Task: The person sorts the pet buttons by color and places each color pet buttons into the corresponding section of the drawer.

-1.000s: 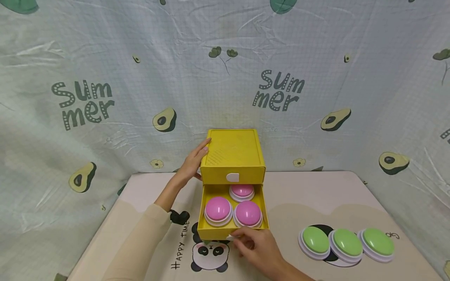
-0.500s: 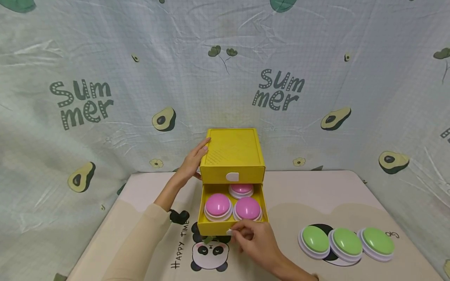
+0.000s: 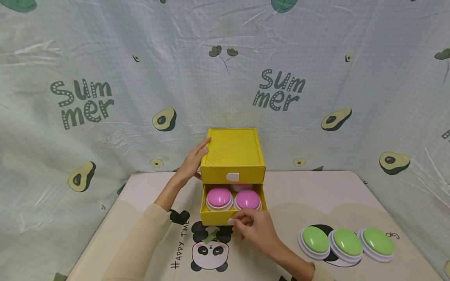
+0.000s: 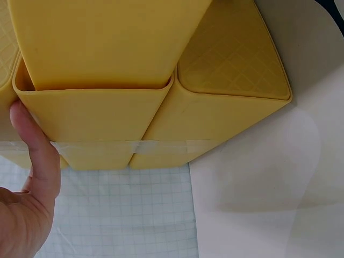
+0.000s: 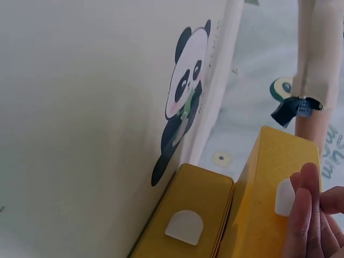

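A yellow drawer cabinet point(image 3: 233, 146) stands at the back of the table, one drawer point(image 3: 215, 218) partly pulled out. Pink domed buttons point(image 3: 219, 197) with white bases lie in that drawer; the rearmost is mostly hidden under the upper drawer. My right hand point(image 3: 259, 232) pinches the drawer's white tab handle point(image 3: 231, 221) between thumb and fingers. My left hand point(image 3: 190, 164) rests against the cabinet's left side, fingertips at its top edge. In the left wrist view, the thumb point(image 4: 43, 156) lies straight along the yellow side. A closed lower drawer point(image 5: 207, 196) shows in the right wrist view.
Three green domed buttons point(image 3: 347, 242) on white bases sit in a row at the right of the table. A printed sheet point(image 3: 190, 78) hangs behind the cabinet. Clear tape point(image 4: 97, 148) runs across the joined cabinet units.
The drawer has slid further into the cabinet, with my right hand moving forward on its tab. The pink buttons have gone back with it. My left hand has stayed in place.
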Demonstrator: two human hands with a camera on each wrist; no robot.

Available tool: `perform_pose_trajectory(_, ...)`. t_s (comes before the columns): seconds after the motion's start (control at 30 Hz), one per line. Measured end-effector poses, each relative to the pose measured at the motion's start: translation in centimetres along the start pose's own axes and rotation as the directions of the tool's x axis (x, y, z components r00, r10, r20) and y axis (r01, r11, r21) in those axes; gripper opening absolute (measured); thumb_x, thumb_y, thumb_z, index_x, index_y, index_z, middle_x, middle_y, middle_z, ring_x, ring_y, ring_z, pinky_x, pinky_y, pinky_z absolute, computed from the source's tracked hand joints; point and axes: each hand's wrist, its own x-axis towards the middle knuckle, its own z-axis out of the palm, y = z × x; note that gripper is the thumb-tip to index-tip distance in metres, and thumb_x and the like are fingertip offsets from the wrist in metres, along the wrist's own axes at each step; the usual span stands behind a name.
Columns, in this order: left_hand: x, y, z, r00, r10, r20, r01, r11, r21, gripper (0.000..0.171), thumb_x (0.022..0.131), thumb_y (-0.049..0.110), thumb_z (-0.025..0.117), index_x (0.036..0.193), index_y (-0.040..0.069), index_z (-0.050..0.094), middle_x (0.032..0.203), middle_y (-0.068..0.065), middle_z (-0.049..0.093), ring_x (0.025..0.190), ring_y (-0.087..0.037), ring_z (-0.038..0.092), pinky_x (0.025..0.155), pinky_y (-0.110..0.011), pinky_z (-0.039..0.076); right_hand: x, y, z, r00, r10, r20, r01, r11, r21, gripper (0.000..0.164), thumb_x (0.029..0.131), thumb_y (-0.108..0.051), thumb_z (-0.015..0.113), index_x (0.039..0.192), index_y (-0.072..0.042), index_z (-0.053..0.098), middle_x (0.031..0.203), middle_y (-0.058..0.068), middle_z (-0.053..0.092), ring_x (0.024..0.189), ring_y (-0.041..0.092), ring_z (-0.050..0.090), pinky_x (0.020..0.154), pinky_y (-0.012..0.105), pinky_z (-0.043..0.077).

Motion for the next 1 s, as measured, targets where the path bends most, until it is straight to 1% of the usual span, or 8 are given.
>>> perform_pose_trajectory(0.07, -0.1, 0.0, 0.0, 1.000, -0.001, 0.000, 0.001, 1.000, 0.001, 0.057, 0.108, 0.058, 0.034, 0.163, 0.044, 0.026, 0.170, -0.008, 0.028, 0.111, -0.041, 0.061, 0.059, -0.045, 0.063, 0.4, 0.1, 0.1, 1.000, -0.007, -0.008, 0.007, 1.000, -0.003, 0.007, 0.091, -0.007, 0.076, 0.090, 0.000, 0.076, 0.072, 0.008, 0.076, 0.048, 0.007, 0.064, 0.049, 0.025, 0.056)
perform_pose_trajectory(0.17, -0.2, 0.0, 0.0, 1.000, -0.003, 0.000, 0.003, 1.000, 0.000, 0.057, 0.108, 0.058, 0.034, 0.163, 0.044, 0.025, 0.171, -0.008, 0.028, 0.114, -0.043, 0.060, 0.059, -0.046, 0.063, 1.0, 0.3, 0.2, 1.000, -0.010, -0.019, 0.010, 1.000, -0.012, 0.008, 0.092, -0.008, 0.076, 0.089, -0.001, 0.075, 0.071, 0.007, 0.076, 0.049, 0.014, 0.065, 0.048, 0.024, 0.054)
perform_pose_trajectory(0.3, -0.2, 0.1, 0.1, 1.000, -0.011, -0.003, 0.011, 1.000, -0.004, 0.057, 0.108, 0.058, 0.034, 0.163, 0.045, 0.025, 0.168, -0.010, 0.032, 0.115, -0.045, 0.062, 0.060, -0.046, 0.063, 1.8, 0.4, 0.2, 1.000, -0.004, -0.028, 0.004, 1.000, -0.011, 0.006, 0.093, -0.007, 0.075, 0.090, -0.002, 0.075, 0.071, 0.010, 0.076, 0.050, 0.024, 0.066, 0.048, 0.023, 0.051)
perform_pose_trajectory(0.43, -0.2, 0.1, 0.1, 1.000, -0.014, -0.003, 0.014, 1.000, -0.002, 0.058, 0.108, 0.060, 0.034, 0.163, 0.045, 0.025, 0.166, -0.012, 0.036, 0.115, -0.045, 0.063, 0.061, -0.047, 0.063, 2.5, 0.4, 0.2, 0.999, 0.002, -0.039, -0.002, 1.000, -0.008, 0.007, 0.093, -0.008, 0.075, 0.091, -0.001, 0.075, 0.070, 0.006, 0.075, 0.050, 0.021, 0.066, 0.048, 0.023, 0.052)
perform_pose_trajectory(0.5, -0.2, 0.2, 0.1, 1.000, -0.015, -0.003, 0.015, 1.000, -0.002, 0.058, 0.107, 0.060, 0.034, 0.163, 0.045, 0.025, 0.166, -0.012, 0.036, 0.115, -0.045, 0.063, 0.061, -0.048, 0.064, 2.8, 0.3, 0.1, 0.999, 0.003, -0.043, -0.004, 1.000, -0.012, 0.007, 0.093, -0.008, 0.074, 0.092, -0.001, 0.075, 0.070, 0.002, 0.075, 0.051, 0.019, 0.066, 0.050, 0.023, 0.054)
perform_pose_trajectory(0.57, -0.2, 0.2, 0.0, 1.000, -0.013, -0.005, 0.013, 1.000, 0.000, 0.058, 0.108, 0.059, 0.035, 0.163, 0.044, 0.026, 0.165, -0.013, 0.036, 0.116, -0.045, 0.062, 0.061, -0.049, 0.063, 3.2, 0.4, 0.1, 0.999, 0.000, -0.044, -0.001, 1.000, -0.014, 0.007, 0.094, -0.008, 0.074, 0.093, -0.002, 0.075, 0.070, 0.001, 0.075, 0.051, 0.016, 0.065, 0.052, 0.024, 0.055)
perform_pose_trajectory(0.83, -0.2, 0.1, 0.0, 1.000, -0.019, -0.008, 0.019, 1.000, 0.003, 0.058, 0.107, 0.060, 0.035, 0.162, 0.044, 0.027, 0.166, -0.013, 0.035, 0.117, -0.044, 0.061, 0.061, -0.049, 0.064, 4.3, 0.9, 0.0, 0.998, 0.031, -0.051, -0.032, 0.999, -0.014, 0.005, 0.093, -0.007, 0.074, 0.093, -0.002, 0.075, 0.073, 0.005, 0.075, 0.052, 0.011, 0.064, 0.056, 0.023, 0.058)
perform_pose_trajectory(1.0, 0.0, 0.1, 0.0, 1.000, -0.017, 0.000, 0.017, 1.000, 0.001, 0.058, 0.107, 0.061, 0.035, 0.162, 0.046, 0.026, 0.166, -0.011, 0.035, 0.113, -0.042, 0.062, 0.061, -0.049, 0.063, 5.0, 1.2, -0.1, 0.997, 0.029, -0.066, -0.030, 0.999, -0.012, 0.005, 0.093, -0.005, 0.074, 0.092, -0.001, 0.075, 0.076, 0.013, 0.077, 0.050, 0.010, 0.064, 0.053, 0.023, 0.056)
